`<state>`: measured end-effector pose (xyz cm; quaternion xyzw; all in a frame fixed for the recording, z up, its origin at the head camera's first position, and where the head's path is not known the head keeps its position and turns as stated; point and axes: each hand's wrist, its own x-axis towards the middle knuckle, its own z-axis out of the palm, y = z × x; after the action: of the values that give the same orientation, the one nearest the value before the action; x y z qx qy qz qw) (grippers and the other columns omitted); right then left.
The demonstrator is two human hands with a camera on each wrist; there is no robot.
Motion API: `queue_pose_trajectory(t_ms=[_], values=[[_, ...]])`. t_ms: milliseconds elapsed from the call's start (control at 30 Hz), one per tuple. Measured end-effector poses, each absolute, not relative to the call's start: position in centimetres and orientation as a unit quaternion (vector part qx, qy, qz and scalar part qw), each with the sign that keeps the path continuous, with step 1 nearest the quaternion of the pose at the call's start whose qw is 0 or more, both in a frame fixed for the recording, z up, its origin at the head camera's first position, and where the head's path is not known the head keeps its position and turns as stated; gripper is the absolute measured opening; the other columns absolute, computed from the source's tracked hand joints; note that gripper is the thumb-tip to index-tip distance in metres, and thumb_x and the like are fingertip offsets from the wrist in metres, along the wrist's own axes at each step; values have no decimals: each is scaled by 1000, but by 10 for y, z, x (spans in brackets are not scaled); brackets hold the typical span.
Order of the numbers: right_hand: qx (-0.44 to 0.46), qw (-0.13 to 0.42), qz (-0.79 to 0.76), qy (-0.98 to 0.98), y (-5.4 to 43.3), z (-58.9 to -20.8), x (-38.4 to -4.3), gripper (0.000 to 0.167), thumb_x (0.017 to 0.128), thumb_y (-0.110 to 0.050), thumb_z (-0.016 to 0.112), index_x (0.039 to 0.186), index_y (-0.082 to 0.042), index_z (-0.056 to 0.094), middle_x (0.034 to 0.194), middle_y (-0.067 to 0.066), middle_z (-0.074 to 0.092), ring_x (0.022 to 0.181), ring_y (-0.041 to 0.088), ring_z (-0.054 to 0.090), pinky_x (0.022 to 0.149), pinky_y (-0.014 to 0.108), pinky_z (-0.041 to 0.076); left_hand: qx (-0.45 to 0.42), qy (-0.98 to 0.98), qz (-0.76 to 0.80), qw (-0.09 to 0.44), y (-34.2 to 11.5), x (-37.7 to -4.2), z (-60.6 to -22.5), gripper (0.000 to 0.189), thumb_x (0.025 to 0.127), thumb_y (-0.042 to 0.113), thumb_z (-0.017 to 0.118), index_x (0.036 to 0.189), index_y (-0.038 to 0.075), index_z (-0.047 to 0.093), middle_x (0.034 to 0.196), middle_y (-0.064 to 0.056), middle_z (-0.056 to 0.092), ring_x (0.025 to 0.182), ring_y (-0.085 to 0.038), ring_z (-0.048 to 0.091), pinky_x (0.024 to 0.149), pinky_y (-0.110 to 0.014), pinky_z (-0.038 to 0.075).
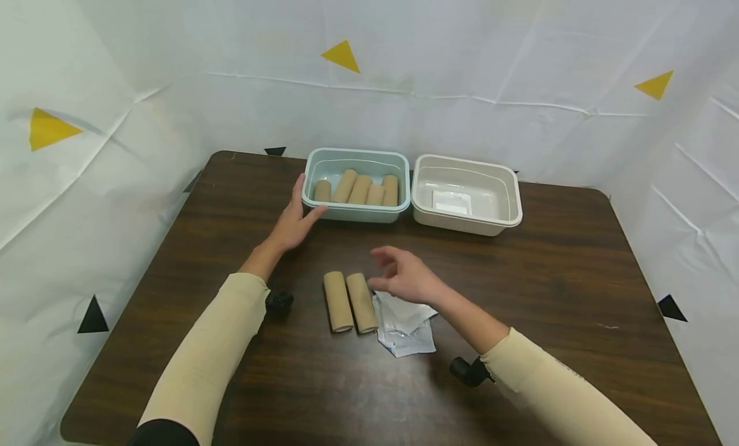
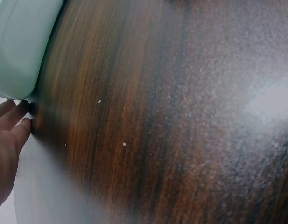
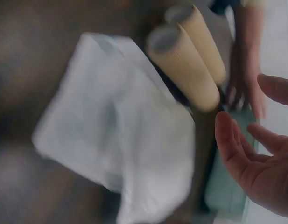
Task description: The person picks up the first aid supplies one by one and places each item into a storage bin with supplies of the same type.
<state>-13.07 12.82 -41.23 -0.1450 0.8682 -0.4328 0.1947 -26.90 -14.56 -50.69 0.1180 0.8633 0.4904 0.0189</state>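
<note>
My left hand [image 1: 291, 226] rests at the left end of a light blue plastic tub [image 1: 360, 214], fingers and thumb spread along its rim. Inside the tub lie several cardboard tubes [image 1: 360, 190]. Over the table hovers my right hand [image 1: 408, 276], its fingers loosely bent and holding nothing. Just below it lie flat white packets [image 1: 414, 344], overlapping in a small pile. To their left, a cardboard tube [image 1: 362, 303] and another cardboard tube [image 1: 337, 301] lie side by side. In the right wrist view the packets [image 3: 111, 112] look blurred.
A beige tub [image 1: 462, 224] stands to the right of the blue one, with a white packet [image 1: 452, 202] in it. Both are near the back edge of the dark wooden table [image 1: 554, 285]. White sheeting [image 1: 439, 42] surrounds the table on the back and sides.
</note>
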Motion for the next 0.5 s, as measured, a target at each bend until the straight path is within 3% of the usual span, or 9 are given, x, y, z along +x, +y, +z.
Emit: queue_pose_trajectory(t_ms=[233, 500], values=[[-167, 168, -380, 894, 104, -429, -98, 65, 84, -19, 77, 139, -1, 50, 122, 18, 55, 107, 32, 59, 83, 42, 50, 117, 862, 493, 18, -146, -269, -506, 87, 97, 55, 53, 156, 38, -9, 164, -7, 8, 146, -30, 18, 113, -56, 19], [-130, 121, -328, 928, 94, -445, -86, 71, 81, -25, 79, 142, -8, 48, 125, 13, 52, 95, 22, 52, 80, 37, 45, 119, 862, 492, 16, -145, -268, -505, 87, 97, 53, 53, 156, 35, -8, 163, -8, 9, 146, -30, 19, 113, -55, 19]])
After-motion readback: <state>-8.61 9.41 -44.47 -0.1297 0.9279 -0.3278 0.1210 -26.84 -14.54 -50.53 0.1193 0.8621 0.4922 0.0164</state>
